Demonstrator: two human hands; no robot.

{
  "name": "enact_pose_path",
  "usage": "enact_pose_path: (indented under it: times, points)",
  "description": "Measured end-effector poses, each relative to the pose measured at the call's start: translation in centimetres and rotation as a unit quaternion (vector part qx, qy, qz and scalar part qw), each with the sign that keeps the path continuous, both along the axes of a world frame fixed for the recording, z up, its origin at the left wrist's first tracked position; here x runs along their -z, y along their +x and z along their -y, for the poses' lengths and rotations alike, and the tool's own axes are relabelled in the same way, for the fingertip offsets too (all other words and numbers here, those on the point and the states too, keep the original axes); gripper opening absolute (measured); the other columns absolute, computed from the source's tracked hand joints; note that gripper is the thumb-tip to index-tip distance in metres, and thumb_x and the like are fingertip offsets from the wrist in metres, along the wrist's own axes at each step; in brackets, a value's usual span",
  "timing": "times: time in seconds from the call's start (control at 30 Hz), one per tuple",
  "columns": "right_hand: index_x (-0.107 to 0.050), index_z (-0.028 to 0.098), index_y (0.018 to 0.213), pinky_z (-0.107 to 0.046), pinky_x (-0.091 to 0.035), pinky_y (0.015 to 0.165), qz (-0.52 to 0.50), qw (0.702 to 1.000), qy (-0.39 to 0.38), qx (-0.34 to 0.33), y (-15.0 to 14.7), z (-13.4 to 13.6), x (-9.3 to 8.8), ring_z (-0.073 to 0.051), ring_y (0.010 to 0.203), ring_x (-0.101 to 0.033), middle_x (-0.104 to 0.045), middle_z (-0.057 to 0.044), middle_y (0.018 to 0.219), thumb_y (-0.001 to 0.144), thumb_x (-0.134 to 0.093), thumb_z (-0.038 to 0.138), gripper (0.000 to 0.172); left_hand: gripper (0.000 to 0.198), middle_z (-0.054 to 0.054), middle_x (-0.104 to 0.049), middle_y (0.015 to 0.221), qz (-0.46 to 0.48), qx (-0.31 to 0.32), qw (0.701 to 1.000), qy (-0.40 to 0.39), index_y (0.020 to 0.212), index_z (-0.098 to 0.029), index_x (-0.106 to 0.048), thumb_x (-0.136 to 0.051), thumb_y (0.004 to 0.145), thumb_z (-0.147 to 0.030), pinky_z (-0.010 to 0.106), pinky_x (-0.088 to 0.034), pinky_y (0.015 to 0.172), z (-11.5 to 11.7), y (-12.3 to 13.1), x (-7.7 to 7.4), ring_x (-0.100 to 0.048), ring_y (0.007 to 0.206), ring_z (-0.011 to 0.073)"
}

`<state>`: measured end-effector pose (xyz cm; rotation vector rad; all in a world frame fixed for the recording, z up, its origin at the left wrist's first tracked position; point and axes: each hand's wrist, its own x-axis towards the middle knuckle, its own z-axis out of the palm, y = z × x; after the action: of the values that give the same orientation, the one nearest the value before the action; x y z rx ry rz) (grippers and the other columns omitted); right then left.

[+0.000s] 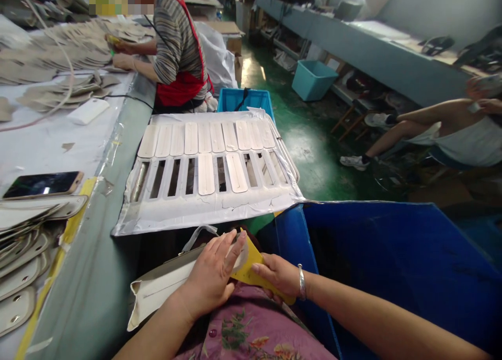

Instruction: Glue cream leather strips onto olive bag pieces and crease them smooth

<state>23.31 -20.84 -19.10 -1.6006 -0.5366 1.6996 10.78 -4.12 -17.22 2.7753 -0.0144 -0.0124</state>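
Low in the middle, just above my lap, a cream and grey leather-like piece [164, 292] with folded sides, resembling an unfinished bag, lies aslant. My left hand [214, 273] rests across its right end with the fingers stretched out, the fingertips beside a yellow flat sheet [253, 260]. That sheet is gripped in my right hand [280, 276], thumb on top, and its upper end meets the cream piece. A silver bangle circles my right wrist. My left hand covers part of the cream piece, so their exact contact is hidden.
Ahead is a white slotted board [196, 208] bearing several cream strips. On the left table [98, 213] lie a phone [43, 184] and stacked flaps [23, 276]. A blue bin [376, 234] stands right. One co-worker [176, 41] handles pieces; another person sits at right.
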Motion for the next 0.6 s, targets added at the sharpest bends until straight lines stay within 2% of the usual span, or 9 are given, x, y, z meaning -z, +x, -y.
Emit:
enact_pose_path:
  times: [0.1, 0.2, 0.27, 0.3, 0.37, 0.43, 0.5, 0.6]
  points:
    - [-0.038, 0.019, 0.091, -0.018, -0.037, 0.030, 0.022, 0.999, 0.003, 0.036, -0.7, 0.0, -0.6, -0.009, 0.029, -0.044, -0.050, 0.008, 0.045, 0.083, -0.039, 0.057, 0.039, 0.101, 0.015, -0.028, 0.143, 0.010, 0.000, 1.000, -0.006, 0.143, -0.016, -0.001, -0.059, 0.059, -0.016, 0.044, -0.026, 0.105, -0.1, -0.1, -0.1, -0.031, 0.128, 0.0268]
    - [-0.038, 0.019, 0.088, -0.019, -0.035, 0.030, 0.023, 0.998, -0.009, 0.059, -0.2, 1.3, -2.1, -0.011, 0.029, -0.045, -0.051, 0.007, 0.044, 0.081, -0.042, 0.058, 0.039, 0.106, 0.017, -0.032, 0.141, 0.017, -0.013, 1.000, 0.012, 0.142, -0.014, -0.001, -0.065, 0.058, -0.018, 0.042, -0.028, 0.104, 0.3, -0.2, -0.2, -0.033, 0.126, 0.0275]
    - [-0.041, 0.018, 0.085, -0.021, -0.038, 0.034, 0.060, 0.987, 0.040, 0.146, 0.3, 2.6, -3.3, -0.011, 0.034, -0.048, -0.053, 0.004, 0.048, 0.079, -0.044, 0.058, 0.041, 0.108, 0.018, -0.036, 0.138, 0.024, -0.028, 0.999, 0.028, 0.142, -0.012, -0.003, -0.070, 0.058, -0.022, 0.042, -0.030, 0.103, 0.6, -0.3, -0.2, -0.036, 0.125, 0.0282]
    - [-0.042, 0.018, 0.083, -0.022, -0.042, 0.040, 0.083, 0.970, 0.082, 0.213, 0.4, 3.1, -3.9, -0.011, 0.040, -0.052, -0.055, 0.003, 0.053, 0.078, -0.048, 0.057, 0.040, 0.108, 0.018, -0.037, 0.137, 0.030, -0.034, 0.998, 0.036, 0.142, -0.012, -0.006, -0.072, 0.058, -0.026, 0.042, -0.030, 0.103, 0.7, -0.5, -0.2, -0.037, 0.124, 0.0283]
    - [-0.046, 0.017, 0.081, -0.025, -0.048, 0.057, 0.094, 0.919, 0.162, 0.348, 0.2, 3.4, -4.7, -0.012, 0.057, -0.057, -0.058, 0.000, 0.064, 0.074, -0.059, 0.050, 0.036, 0.106, 0.019, -0.039, 0.136, 0.041, -0.042, 0.997, 0.050, 0.141, -0.011, -0.012, -0.075, 0.059, -0.034, 0.042, -0.031, 0.103, 0.9, -0.7, -0.2, -0.038, 0.124, 0.0285]
    - [-0.048, 0.017, 0.082, -0.026, -0.049, 0.065, 0.046, 0.874, 0.207, 0.437, -0.6, 2.4, -5.0, -0.012, 0.066, -0.057, -0.057, 0.000, 0.070, 0.068, -0.069, 0.039, 0.033, 0.101, 0.020, -0.040, 0.135, 0.040, -0.049, 0.996, 0.062, 0.139, -0.009, -0.020, -0.074, 0.060, -0.041, 0.042, -0.030, 0.103, 1.0, -0.8, -0.2, -0.038, 0.124, 0.0286]
    - [-0.050, 0.017, 0.083, -0.023, -0.046, 0.054, -0.007, 0.830, 0.238, 0.504, -1.4, 0.4, -4.7, -0.009, 0.056, -0.052, -0.050, 0.004, 0.064, 0.063, -0.072, 0.034, 0.034, 0.095, 0.020, -0.041, 0.135, 0.032, -0.055, 0.995, 0.072, 0.136, -0.007, -0.026, -0.072, 0.062, -0.046, 0.042, -0.031, 0.103, 1.1, -0.8, -0.1, -0.039, 0.124, 0.0288]
    - [-0.050, 0.017, 0.077, -0.017, -0.032, 0.038, -0.015, 0.775, 0.268, 0.572, -1.9, -3.0, -3.6, -0.003, 0.042, -0.035, -0.038, 0.008, 0.056, 0.062, -0.069, 0.040, 0.034, 0.090, 0.020, -0.041, 0.135, 0.022, -0.055, 0.995, 0.084, 0.134, -0.008, -0.033, -0.070, 0.064, -0.050, 0.044, -0.031, 0.103, 1.2, -0.8, 0.0, -0.038, 0.124, 0.0298]
